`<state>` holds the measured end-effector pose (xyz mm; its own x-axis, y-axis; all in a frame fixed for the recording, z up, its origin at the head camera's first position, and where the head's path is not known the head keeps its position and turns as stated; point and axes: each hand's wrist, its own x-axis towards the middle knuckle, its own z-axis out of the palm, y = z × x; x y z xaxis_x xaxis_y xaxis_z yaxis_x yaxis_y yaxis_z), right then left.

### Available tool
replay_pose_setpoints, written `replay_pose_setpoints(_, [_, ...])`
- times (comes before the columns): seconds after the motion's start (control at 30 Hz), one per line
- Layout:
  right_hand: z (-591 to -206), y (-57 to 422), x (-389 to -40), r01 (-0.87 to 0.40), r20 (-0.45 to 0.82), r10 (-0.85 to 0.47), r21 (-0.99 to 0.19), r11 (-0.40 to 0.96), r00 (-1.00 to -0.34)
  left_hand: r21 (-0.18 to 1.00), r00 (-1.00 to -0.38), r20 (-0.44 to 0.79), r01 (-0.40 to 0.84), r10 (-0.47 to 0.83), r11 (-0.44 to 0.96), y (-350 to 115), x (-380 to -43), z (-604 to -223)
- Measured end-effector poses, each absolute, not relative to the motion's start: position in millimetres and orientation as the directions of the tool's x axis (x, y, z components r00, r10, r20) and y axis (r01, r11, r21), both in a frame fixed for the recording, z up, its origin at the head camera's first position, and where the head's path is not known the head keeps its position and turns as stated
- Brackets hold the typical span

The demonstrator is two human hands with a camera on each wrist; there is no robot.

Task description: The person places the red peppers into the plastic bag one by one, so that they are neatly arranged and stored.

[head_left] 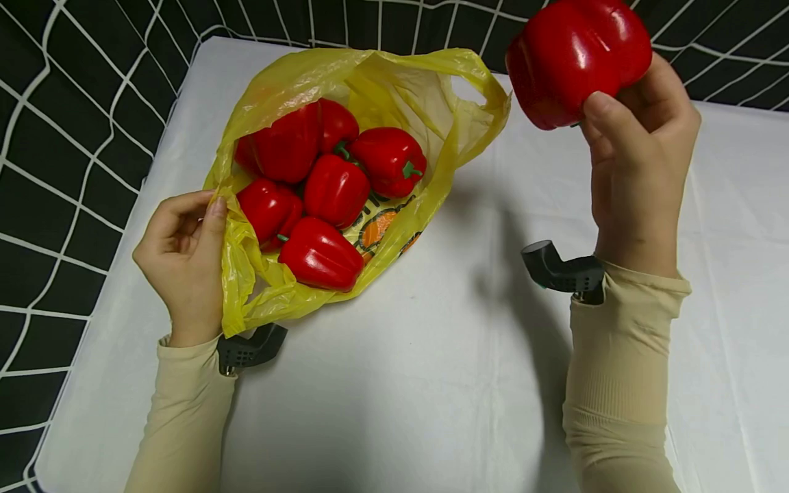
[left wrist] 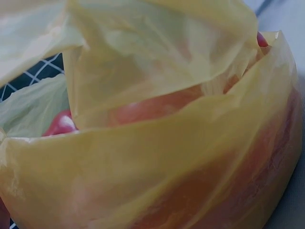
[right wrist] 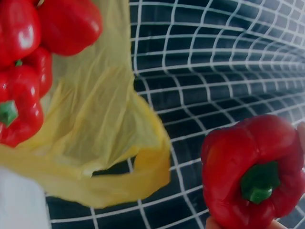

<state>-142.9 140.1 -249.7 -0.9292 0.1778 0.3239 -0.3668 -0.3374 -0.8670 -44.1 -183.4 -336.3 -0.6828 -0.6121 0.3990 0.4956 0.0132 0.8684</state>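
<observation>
A yellow plastic bag lies with its mouth wide on the table, several red bell peppers inside. My left hand pinches the bag's left edge between thumb and fingers. Up at the right, my right hand grips a large red bell pepper, raised beside the bag's handle loop. Its green stem faces the right wrist camera. In the left wrist view the bag's film covers most of the peppers.
The table has a white cloth. Black fabric with a white grid rises along its left and back edges. Small dark cameras are strapped at both wrists. An orange print shows on the bag.
</observation>
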Motion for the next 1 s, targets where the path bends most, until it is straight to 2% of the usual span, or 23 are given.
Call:
replay_pose_setpoints(0.23, [-244,130,-131,-0.405,0.396,0.107,-0.828,-0.389,-0.912,0.870,-0.684,0.397,0.493,-0.612,0.013,-184,-44,-337])
replay_pose_setpoints(0.47, [-249,112,-122,-0.406,0.447,-0.066,-0.857,-0.317,-0.892,0.869,-0.684,0.398,0.495,-0.612,0.012,-184,-44,-337])
replay_pose_setpoints(0.6, [-260,96,-123,-0.308,0.368,-0.161,-0.900,-0.308,-0.916,0.870,-0.678,0.404,0.492,-0.615,0.028,-185,-44,-337])
replay_pose_setpoints(0.73, [-276,81,-130,-0.213,0.266,-0.217,-0.947,-0.238,-0.939,0.871,-0.671,0.406,0.490,-0.620,0.040,-185,-43,-336])
replay_pose_setpoints(1.0, [-301,67,-143,-0.086,0.103,-0.209,-0.992,-0.090,-0.972,0.865,-0.687,0.392,0.502,-0.611,-0.010,-183,-45,-336])
